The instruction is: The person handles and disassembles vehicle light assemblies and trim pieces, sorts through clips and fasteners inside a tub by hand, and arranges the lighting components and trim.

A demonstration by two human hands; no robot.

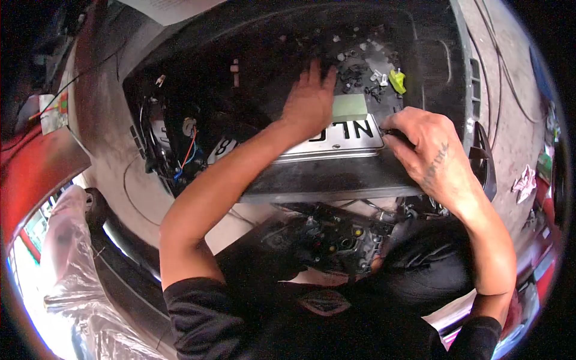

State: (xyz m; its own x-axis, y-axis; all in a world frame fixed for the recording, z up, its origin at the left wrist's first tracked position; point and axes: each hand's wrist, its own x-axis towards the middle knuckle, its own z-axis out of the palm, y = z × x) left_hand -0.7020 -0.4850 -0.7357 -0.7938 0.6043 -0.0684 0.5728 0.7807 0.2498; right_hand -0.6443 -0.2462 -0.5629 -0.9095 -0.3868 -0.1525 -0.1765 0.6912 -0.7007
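Note:
A white licence plate (355,135) with black characters lies on a large black plastic panel (384,175) in front of me. My left hand (307,99) rests over the panel beyond the plate, fingers spread; its forearm crosses the plate and hides part of the lettering. Beside that hand a pale green paper (349,107) lies against the plate's far edge. My right hand (431,147) is at the plate's right end, thumb and index finger closed around something small and dark that I cannot make out.
Several small black clips (351,75), white clips (379,78) and a yellow-green plastic piece (397,81) lie at the panel's far right. Orange and blue wires (192,150) hang at the left. Dark mechanical parts (342,237) sit below the near edge. Cables (499,60) run along the floor.

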